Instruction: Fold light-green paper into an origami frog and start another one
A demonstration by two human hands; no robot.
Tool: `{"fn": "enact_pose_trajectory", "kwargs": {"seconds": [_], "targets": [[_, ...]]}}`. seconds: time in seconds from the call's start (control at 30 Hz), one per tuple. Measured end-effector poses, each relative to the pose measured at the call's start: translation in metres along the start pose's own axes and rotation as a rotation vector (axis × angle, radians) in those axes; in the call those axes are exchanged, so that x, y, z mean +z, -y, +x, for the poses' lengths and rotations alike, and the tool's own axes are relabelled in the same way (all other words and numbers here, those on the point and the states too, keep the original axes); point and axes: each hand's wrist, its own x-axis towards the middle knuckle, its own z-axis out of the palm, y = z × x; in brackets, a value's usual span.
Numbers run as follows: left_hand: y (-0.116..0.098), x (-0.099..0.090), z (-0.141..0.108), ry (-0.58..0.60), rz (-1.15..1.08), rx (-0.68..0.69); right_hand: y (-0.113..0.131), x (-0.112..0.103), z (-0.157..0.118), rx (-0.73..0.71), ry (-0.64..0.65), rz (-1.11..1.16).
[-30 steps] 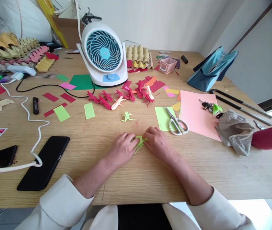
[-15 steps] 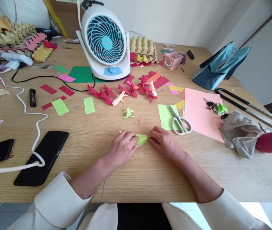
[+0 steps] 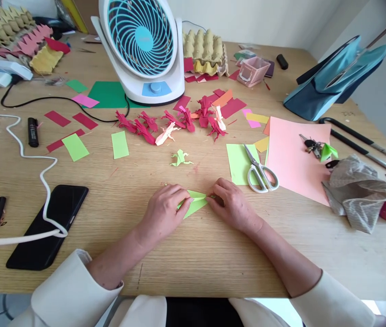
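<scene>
A light green folded paper (image 3: 194,206) lies on the table between my hands, narrowing to a point on the right. My left hand (image 3: 167,206) pinches its left part between thumb and fingers and hides some of it. At the pointed right end, the fingers of my right hand (image 3: 232,204) are closed on the tip. Just beyond the hands stands a small green origami frog (image 3: 181,157). Scissors (image 3: 260,170) rest on a green paper sheet (image 3: 236,163) to the right of my right hand.
Several red origami figures (image 3: 188,119) lie in front of the fan (image 3: 145,45). Left are a black phone (image 3: 48,227), a white cable (image 3: 45,175) and green paper rectangles (image 3: 120,145). On the right are pink paper (image 3: 296,159), keys (image 3: 313,147) and a blue bag (image 3: 318,86).
The green paper has opened out somewhat, with a crease line and a wider lower flap now showing. My left hand has shifted slightly left, and the whole view has tilted down a little.
</scene>
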Motion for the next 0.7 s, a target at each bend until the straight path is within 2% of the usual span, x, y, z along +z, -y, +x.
{"fn": "enact_pose_trajectory", "kwargs": {"seconds": [0.23, 0.6, 0.7], "targets": [[-0.002, -0.001, 0.005, 0.001, -0.012, -0.052, 0.006, 0.002, 0.002, 0.075, -0.009, 0.076], [0.001, 0.000, 0.012, 0.025, -0.038, -0.129, 0.007, -0.003, 0.002, 0.106, 0.034, 0.118], [0.002, -0.001, 0.012, 0.030, -0.062, -0.123, 0.004, -0.007, 0.001, 0.096, 0.037, 0.195]]}}
